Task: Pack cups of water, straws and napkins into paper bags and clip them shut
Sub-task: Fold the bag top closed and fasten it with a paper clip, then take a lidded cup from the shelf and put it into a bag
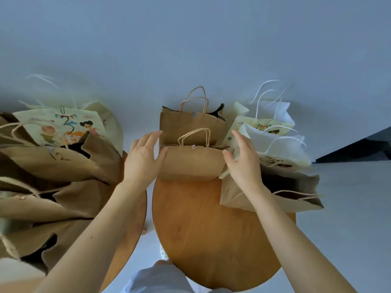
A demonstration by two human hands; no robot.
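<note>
The near brown bag (190, 163) stood upright at the far edge of the round wooden desk (211, 233), with its broad face toward the person. Its mouth was folded flat and held by a pale clip (193, 146) at mid-edge, so its contents were hidden. The top edge ran left to right. The twisted paper handles (193, 136) pointed up.

A second brown bag (188, 125) stood directly behind it in the same orientation. It was closed by a blue clip (194, 114), and its contents were also hidden.

The left hand (143, 157) was at the near bag's left side, with its fingers (151, 137) straight and spread and its thumb at the bag's upper left corner. The right hand (243, 163) was at the right side, with its fingers (239, 137) loosely extended and its thumb by the upper right corner. Neither hand gripped anything. Whether the palms were touching the paper could not be told.

To the right, white bags (277, 144) and a printed bag (262, 123) stood close together. A brown bag (275, 195) lay on its side beside them, with its mouth facing right.

To the left, a printed cartoon bag (61, 125) and several brown bags (63, 166) crowded a second desk (135, 208). Some mouths gaped dark, and their contents could not be made out.
</note>
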